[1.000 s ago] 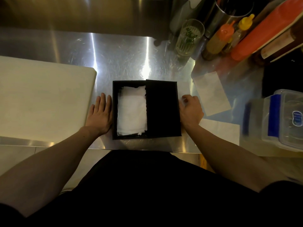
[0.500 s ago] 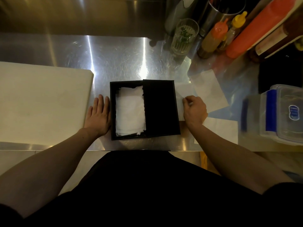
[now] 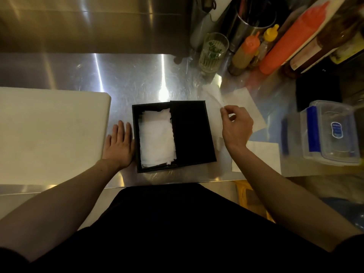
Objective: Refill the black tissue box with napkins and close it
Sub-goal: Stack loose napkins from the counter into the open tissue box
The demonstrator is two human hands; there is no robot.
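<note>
the black tissue box (image 3: 137,138) sits on the steel counter (image 3: 126,79) directly in front of the person, its lid (image 3: 192,133) covering only the right half, so the stack of white napkins (image 3: 156,137) shows in the open left half. the left hand (image 3: 119,146) lies flat on the counter, fingers together and extended, its edge touching the box's left wall, gripping nothing. the right hand (image 3: 235,126) is raised just right of the box, thumb and forefinger pinched on the edge of a thin, translucent napkin (image 3: 213,99) that trails up and back from the fingertips. to the left of the box lies a large white cutting board (image 3: 49,133). flat paper sheets (image 3: 260,156) rest on the counter to the right, near a clear plastic container with blue clips (image 3: 331,133). at the back right stand a drinking glass (image 3: 213,52), an orange-capped squeeze bottle (image 3: 246,52), a yellow-capped one (image 3: 269,36) and a large orange bottle (image 3: 291,40).
</note>
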